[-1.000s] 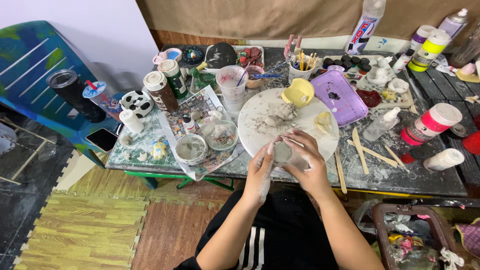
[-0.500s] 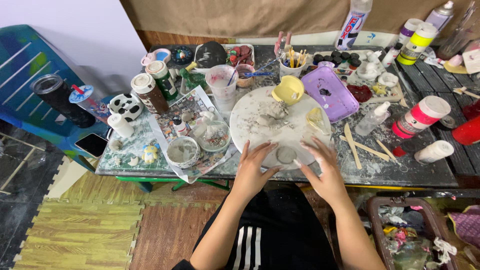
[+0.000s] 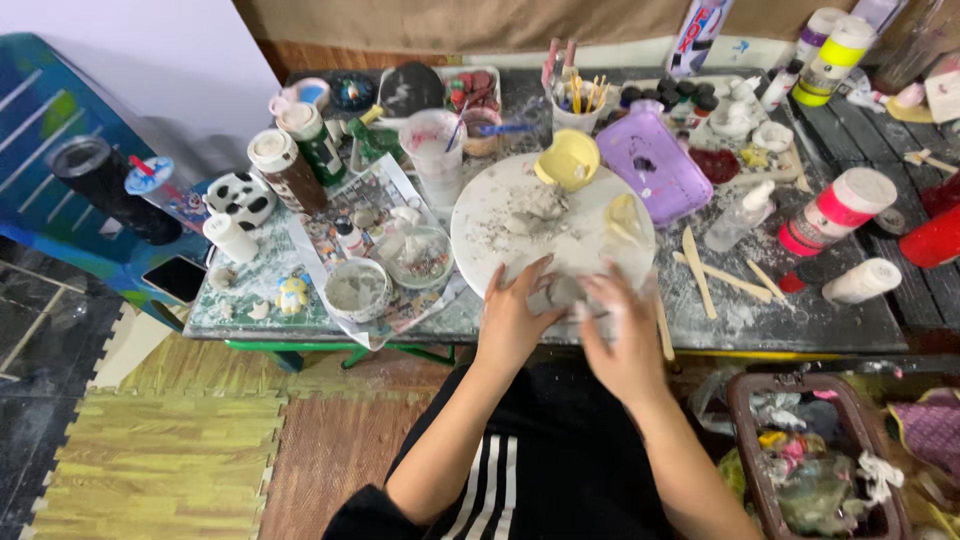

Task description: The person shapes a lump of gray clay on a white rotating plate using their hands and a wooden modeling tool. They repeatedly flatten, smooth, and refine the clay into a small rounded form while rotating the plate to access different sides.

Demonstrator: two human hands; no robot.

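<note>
A small grey clay lump [image 3: 566, 291] lies at the near edge of a round white board [image 3: 500, 215] smeared with clay. My left hand [image 3: 513, 318] cups the lump from the left, fingers spread against it. From the right, my right hand [image 3: 627, 335] presses against it too, blurred by motion. More grey clay [image 3: 535, 208] sits in the board's middle. A yellow cup [image 3: 567, 160] rests on the board's far edge.
A purple tray [image 3: 655, 165], wooden sticks [image 3: 715, 270], several bottles [image 3: 832, 212], a clay-filled bowl [image 3: 357, 289], a glass bowl [image 3: 418, 257] and jars crowd the table. A blue chair [image 3: 60, 150] stands at the left, and a brown basket of scraps [image 3: 815, 460] at the lower right.
The hands went from holding the lump above the board's edge, to lying spread apart on the board, to closing in on the lump again. The view shifted slightly.
</note>
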